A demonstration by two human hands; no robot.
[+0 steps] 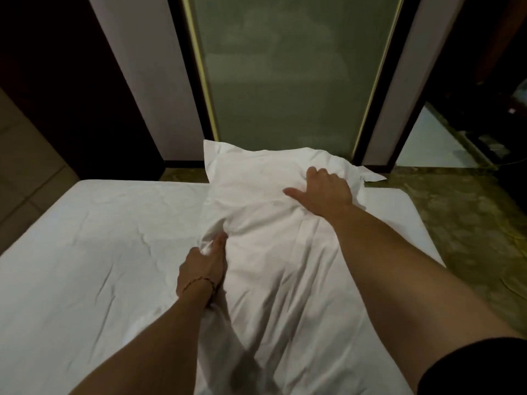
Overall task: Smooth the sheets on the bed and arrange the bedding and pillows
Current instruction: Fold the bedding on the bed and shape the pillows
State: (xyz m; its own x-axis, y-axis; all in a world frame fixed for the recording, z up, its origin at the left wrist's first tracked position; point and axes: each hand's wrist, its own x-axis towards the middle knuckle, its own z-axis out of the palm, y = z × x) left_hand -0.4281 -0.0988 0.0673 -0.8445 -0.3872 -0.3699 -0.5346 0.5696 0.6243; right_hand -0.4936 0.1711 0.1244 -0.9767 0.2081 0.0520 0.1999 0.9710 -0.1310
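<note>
A white pillow (256, 172) in a loose, wrinkled case lies lengthwise on the white bed sheet (94, 246), its far end hanging past the mattress edge. My left hand (201, 269) pinches a bunch of the case's fabric at the pillow's left side, fingers curled into the folds. My right hand (328, 192) presses down on the far right part of the pillow, thumb stretched out to the left and fingertips dug into the cloth. The slack case spreads toward me between both forearms.
Beyond the bed stands a frosted glass panel (285, 75) in a dark frame, flanked by pale wall panels. Greenish patterned floor (462, 223) runs along the bed's right side. Tiled floor (25, 172) shows at the left.
</note>
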